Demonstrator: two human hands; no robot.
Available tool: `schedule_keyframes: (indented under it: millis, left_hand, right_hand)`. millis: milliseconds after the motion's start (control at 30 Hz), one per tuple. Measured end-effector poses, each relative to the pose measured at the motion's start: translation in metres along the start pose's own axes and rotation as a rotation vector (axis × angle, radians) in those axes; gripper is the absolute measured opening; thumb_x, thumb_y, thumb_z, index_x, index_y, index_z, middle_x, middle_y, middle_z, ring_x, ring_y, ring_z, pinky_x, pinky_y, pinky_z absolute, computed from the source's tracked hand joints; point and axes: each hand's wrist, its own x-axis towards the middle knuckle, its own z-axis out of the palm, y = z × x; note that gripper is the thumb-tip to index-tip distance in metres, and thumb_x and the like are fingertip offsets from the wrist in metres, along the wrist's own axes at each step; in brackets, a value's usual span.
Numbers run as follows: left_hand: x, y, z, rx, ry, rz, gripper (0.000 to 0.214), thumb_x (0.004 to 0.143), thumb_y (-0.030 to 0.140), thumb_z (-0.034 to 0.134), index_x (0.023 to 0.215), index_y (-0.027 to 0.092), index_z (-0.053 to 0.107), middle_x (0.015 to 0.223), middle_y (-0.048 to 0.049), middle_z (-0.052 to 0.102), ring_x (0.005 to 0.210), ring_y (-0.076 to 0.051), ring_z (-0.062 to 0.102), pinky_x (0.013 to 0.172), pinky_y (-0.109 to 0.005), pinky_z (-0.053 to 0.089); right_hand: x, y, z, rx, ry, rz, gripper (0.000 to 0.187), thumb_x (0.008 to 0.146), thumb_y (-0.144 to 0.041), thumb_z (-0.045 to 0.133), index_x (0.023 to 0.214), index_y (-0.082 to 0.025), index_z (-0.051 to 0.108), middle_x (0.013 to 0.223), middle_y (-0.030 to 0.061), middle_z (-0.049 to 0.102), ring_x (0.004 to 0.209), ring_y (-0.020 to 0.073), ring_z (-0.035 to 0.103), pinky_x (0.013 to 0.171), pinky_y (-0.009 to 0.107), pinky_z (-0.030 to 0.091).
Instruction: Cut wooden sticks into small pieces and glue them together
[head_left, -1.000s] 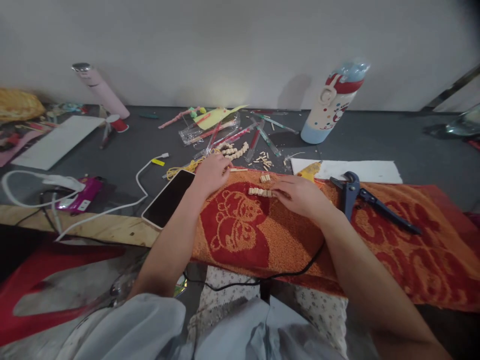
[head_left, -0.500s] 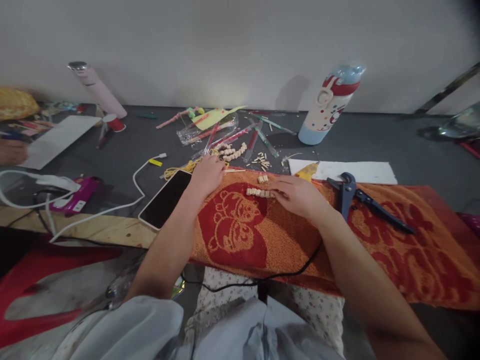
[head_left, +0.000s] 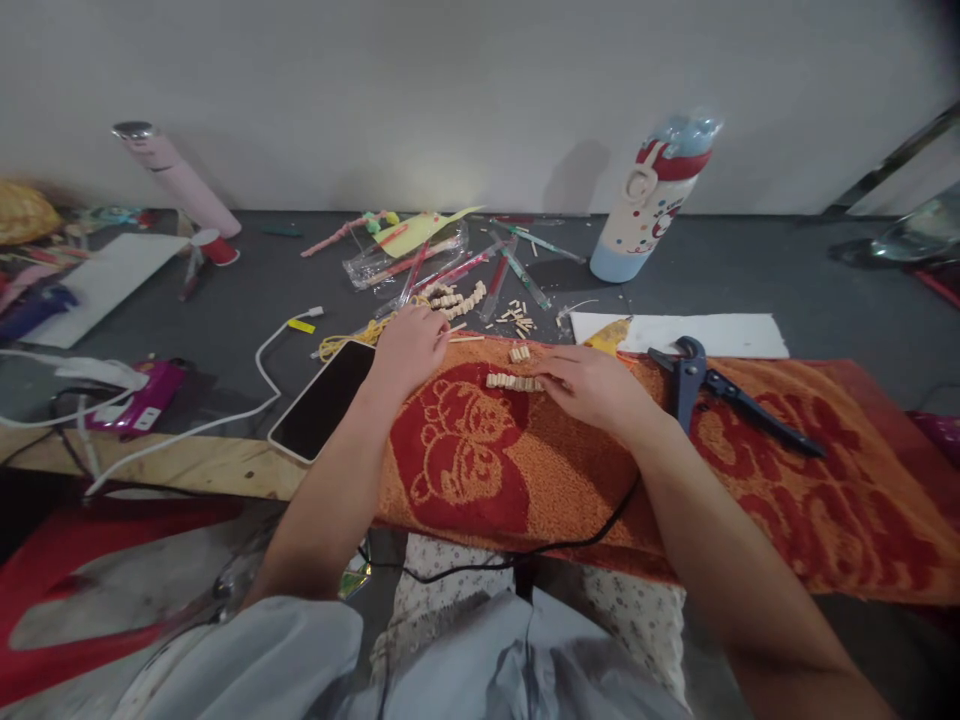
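Observation:
An orange and red towel (head_left: pixel 570 470) lies across the near edge of the dark table. A short row of small wooden pieces (head_left: pixel 510 381) rests on it, with a smaller cluster (head_left: pixel 519 353) just behind. My right hand (head_left: pixel 592 385) lies on the towel with its fingertips touching the right end of the row; the fingers are curled together. My left hand (head_left: pixel 409 345) rests at the towel's far left edge, fingers curled under, beside a thin wooden stick (head_left: pixel 466 339). What the left fingers hold is hidden.
A phone (head_left: pixel 324 398) lies face up left of the towel, with a white cable (head_left: pixel 225 415). Blue-handled pliers (head_left: pixel 701 375) and a yellow glue gun (head_left: pixel 609 336) lie to the right. More wooden pieces (head_left: pixel 454 300), pens, a water bottle (head_left: pixel 651 200) and a pink flask (head_left: pixel 176 180) stand behind.
The view has drifted slightly, so everything sits a little further left and up. Both hands stay in the same places on the towel. Another person's hand seen at the far left is gone.

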Motion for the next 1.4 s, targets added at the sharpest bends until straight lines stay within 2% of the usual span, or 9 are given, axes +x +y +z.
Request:
schedule_keyframes:
  millis: [267,567,667,833,967,1133,1400]
  left_hand:
    - [-0.001,0.017,-0.006,-0.176,-0.074,-0.127,0.014,0.083,0.027,0.054,0.071,0.019,0.053,0.078,-0.0061,0.063,0.074,-0.02,0.057,0.063,-0.031,0.037]
    - [0.003,0.017,0.01,-0.34,0.009,-0.106,0.013,0.076,0.028,0.056,0.068,0.02,0.05,0.064,-0.0002,0.058,0.059,-0.014,0.05,0.06,-0.027,0.036]
    - [0.003,0.024,0.005,-0.351,-0.02,-0.135,0.012,0.075,0.028,0.056,0.067,0.02,0.051,0.064,-0.0003,0.058,0.058,-0.014,0.05,0.059,-0.027,0.035]
    - [-0.003,0.038,-0.01,-0.269,-0.183,-0.103,0.015,0.076,0.029,0.056,0.064,0.02,0.052,0.064,-0.0003,0.058,0.06,-0.014,0.05,0.059,-0.027,0.032]
    - [-0.014,0.045,-0.017,-0.265,-0.181,-0.092,0.015,0.076,0.026,0.056,0.063,0.02,0.054,0.065,-0.0003,0.059,0.061,-0.015,0.05,0.059,-0.027,0.032]
    - [-0.025,0.051,-0.021,-0.247,-0.144,-0.23,0.016,0.076,0.027,0.06,0.062,0.021,0.056,0.062,-0.0008,0.061,0.058,-0.015,0.051,0.056,-0.027,0.031]
    - [-0.039,0.069,-0.02,-0.306,-0.167,-0.338,0.016,0.077,0.029,0.059,0.064,0.02,0.059,0.061,-0.0008,0.064,0.054,-0.015,0.053,0.054,-0.026,0.033]
  right_hand:
    - [0.002,0.0,0.0,0.003,-0.036,0.055,0.026,0.091,-0.016,0.048,0.097,-0.02,0.073,0.096,0.0073,0.074,0.082,0.02,0.067,0.072,0.032,0.049]
    - [0.003,0.001,-0.001,0.021,-0.029,0.088,0.027,0.089,-0.015,0.046,0.091,-0.02,0.072,0.095,0.0071,0.073,0.084,0.0195,0.066,0.07,0.031,0.046]
    - [0.003,-0.001,-0.002,0.014,-0.04,0.078,0.028,0.088,-0.014,0.045,0.089,-0.02,0.072,0.092,0.0071,0.071,0.081,0.0187,0.064,0.069,0.031,0.044]
    - [0.003,-0.002,-0.006,0.004,-0.065,0.083,0.028,0.089,-0.014,0.042,0.086,-0.016,0.07,0.091,0.0096,0.071,0.083,0.0201,0.064,0.07,0.032,0.043]
    - [0.003,-0.003,-0.008,-0.023,-0.077,0.091,0.027,0.09,-0.014,0.043,0.087,-0.016,0.069,0.091,0.0096,0.071,0.083,0.0201,0.064,0.07,0.031,0.042]
    - [0.003,-0.003,-0.007,-0.034,-0.094,0.093,0.027,0.092,-0.017,0.043,0.087,-0.016,0.068,0.092,0.01,0.071,0.085,0.0211,0.065,0.068,0.031,0.04]
    - [0.001,0.0,-0.004,-0.03,-0.037,0.143,0.027,0.093,-0.02,0.043,0.083,-0.018,0.068,0.087,0.0077,0.07,0.079,0.0196,0.062,0.064,0.03,0.035]
